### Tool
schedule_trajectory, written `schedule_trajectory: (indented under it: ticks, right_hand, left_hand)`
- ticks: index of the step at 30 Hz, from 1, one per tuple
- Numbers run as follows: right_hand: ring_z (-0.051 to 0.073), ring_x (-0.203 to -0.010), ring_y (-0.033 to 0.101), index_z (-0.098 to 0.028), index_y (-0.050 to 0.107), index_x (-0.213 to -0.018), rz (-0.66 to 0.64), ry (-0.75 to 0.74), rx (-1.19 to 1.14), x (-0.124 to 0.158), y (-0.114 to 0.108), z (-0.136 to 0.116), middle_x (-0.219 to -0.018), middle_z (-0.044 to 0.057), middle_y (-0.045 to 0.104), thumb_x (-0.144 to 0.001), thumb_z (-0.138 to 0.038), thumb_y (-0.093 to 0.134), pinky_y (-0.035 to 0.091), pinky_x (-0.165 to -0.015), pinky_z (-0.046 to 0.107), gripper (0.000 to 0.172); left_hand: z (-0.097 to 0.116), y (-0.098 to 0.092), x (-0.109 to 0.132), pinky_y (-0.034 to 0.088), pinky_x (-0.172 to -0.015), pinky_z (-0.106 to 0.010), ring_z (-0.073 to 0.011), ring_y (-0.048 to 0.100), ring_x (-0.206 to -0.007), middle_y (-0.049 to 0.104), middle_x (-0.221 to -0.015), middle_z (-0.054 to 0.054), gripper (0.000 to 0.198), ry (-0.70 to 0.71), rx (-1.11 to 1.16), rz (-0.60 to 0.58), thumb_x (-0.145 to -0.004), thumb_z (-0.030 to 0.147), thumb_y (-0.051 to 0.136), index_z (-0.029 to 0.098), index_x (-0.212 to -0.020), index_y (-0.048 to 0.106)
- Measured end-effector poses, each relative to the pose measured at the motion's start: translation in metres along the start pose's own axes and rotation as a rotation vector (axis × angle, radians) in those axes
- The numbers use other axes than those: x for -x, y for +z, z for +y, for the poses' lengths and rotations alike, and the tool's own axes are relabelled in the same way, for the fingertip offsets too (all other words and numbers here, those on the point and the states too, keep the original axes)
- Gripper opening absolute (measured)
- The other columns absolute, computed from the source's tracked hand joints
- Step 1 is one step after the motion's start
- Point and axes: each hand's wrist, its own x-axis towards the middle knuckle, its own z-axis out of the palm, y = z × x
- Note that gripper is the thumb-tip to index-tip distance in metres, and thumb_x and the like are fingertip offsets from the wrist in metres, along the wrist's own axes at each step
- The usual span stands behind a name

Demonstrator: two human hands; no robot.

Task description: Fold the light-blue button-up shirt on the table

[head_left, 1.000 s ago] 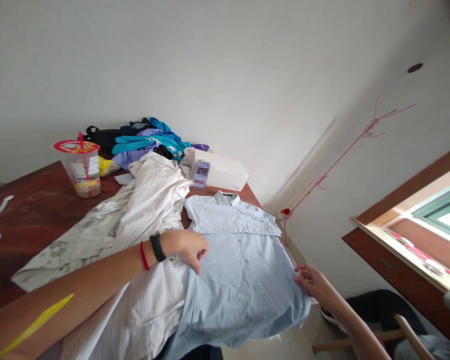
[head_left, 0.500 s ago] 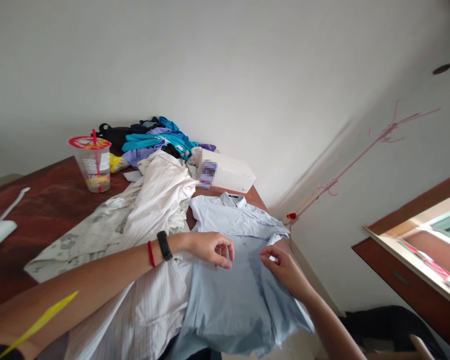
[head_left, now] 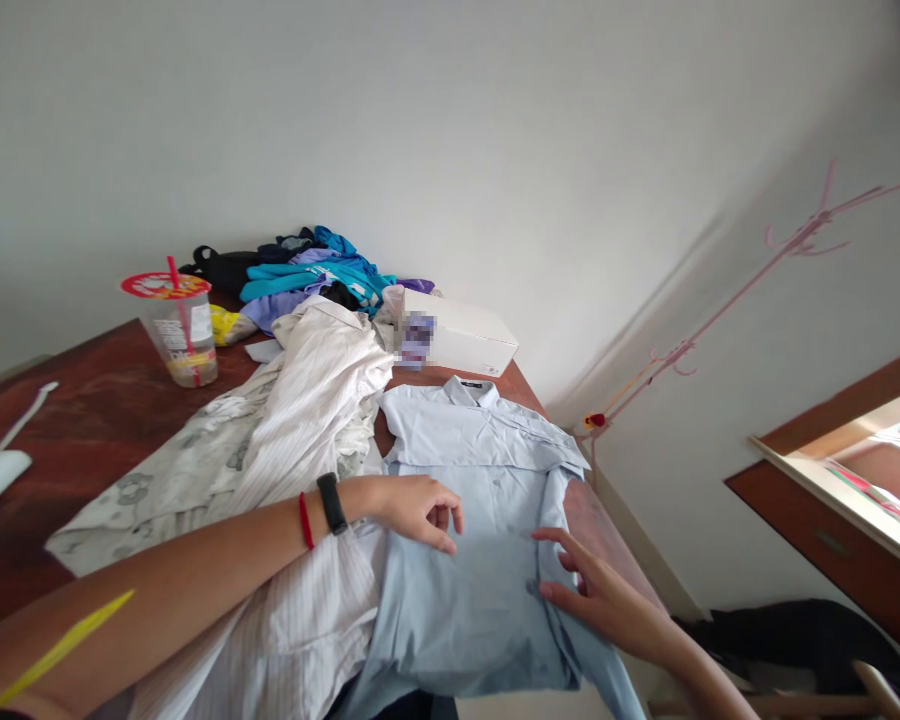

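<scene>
A light blue collared shirt [head_left: 465, 590] lies flat on the dark wooden table [head_left: 82, 420], its right side folded inward. My left hand [head_left: 416, 508], with a black band and a red string at the wrist, rests on the shirt's left half, fingers loosely spread. My right hand [head_left: 596, 590] lies flat and open on the folded right edge. Neither hand grips anything.
A white striped shirt [head_left: 307, 420] and a patterned pale garment [head_left: 157, 480] lie left of the blue shirt. A plastic cup with a red lid [head_left: 172, 325], a heap of blue and purple clothes [head_left: 307, 275] and a white box [head_left: 457, 345] stand behind. A pink coat stand [head_left: 720, 310] leans by the wall.
My right hand carried the shirt's right side inward over the body and now presses it flat. My left hand moved slightly right and opened on the cloth.
</scene>
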Motion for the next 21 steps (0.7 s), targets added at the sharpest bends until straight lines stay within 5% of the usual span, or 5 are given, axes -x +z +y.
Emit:
schedule_trajectory:
  ticks: [6, 11, 13, 17, 21]
  right_hand:
    - [0.033, -0.120, 0.063, -0.032, 0.070, -0.129, 0.039, 0.010, -0.046, 0.048, -0.005, 0.046, -0.130, 0.006, 0.070, -0.086, -0.059, 0.070, 0.052, -0.103, 0.040, 0.051]
    - [0.023, -0.076, 0.071, -0.028, 0.065, -0.135, 0.004, 0.200, -0.203, 0.061, -0.021, 0.087, -0.099, 0.006, 0.071, -0.084, -0.066, 0.066, 0.057, -0.057, 0.029, 0.063]
    - [0.022, -0.071, 0.069, -0.024, 0.064, -0.133, 0.061, 0.199, -0.302, 0.052, -0.038, 0.097, -0.088, 0.005, 0.068, -0.082, -0.066, 0.067, 0.053, -0.049, 0.026, 0.066]
    - [0.021, -0.082, 0.069, -0.019, 0.069, -0.114, 0.362, 0.237, -0.476, 0.004, -0.076, 0.099, -0.095, 0.009, 0.072, -0.082, -0.062, 0.071, 0.057, -0.063, 0.027, 0.053]
    - [0.020, -0.087, 0.071, -0.018, 0.067, -0.113, 0.366, 0.337, -0.731, -0.068, -0.101, 0.090, -0.111, 0.013, 0.073, -0.087, -0.053, 0.072, 0.058, -0.068, 0.028, 0.044]
  left_hand:
    - [-0.003, 0.001, -0.004, 0.048, -0.072, -0.024, -0.0157, 0.065, -0.080, 0.071, -0.091, -0.002, 0.037, -0.010, -0.017, -0.035, -0.083, 0.043, 0.080, 0.020, -0.111, 0.072]
    - [0.000, -0.002, -0.005, 0.048, -0.077, -0.025, -0.0181, 0.066, -0.088, 0.073, -0.097, -0.004, 0.036, -0.011, -0.019, -0.057, -0.088, 0.045, 0.074, 0.021, -0.114, 0.072]
    - [0.003, -0.003, -0.004, 0.048, -0.077, -0.025, -0.0184, 0.066, -0.088, 0.073, -0.097, -0.005, 0.035, -0.012, -0.023, -0.054, -0.089, 0.045, 0.072, 0.020, -0.114, 0.072]
    - [0.006, -0.003, -0.001, 0.047, -0.077, -0.025, -0.0188, 0.066, -0.089, 0.073, -0.097, -0.005, 0.038, -0.035, -0.010, -0.031, -0.090, 0.047, 0.071, 0.019, -0.116, 0.072]
    - [0.006, -0.003, 0.000, 0.046, -0.074, -0.025, -0.0182, 0.064, -0.086, 0.073, -0.097, -0.006, 0.039, -0.058, 0.024, -0.013, -0.091, 0.048, 0.070, 0.018, -0.117, 0.071]
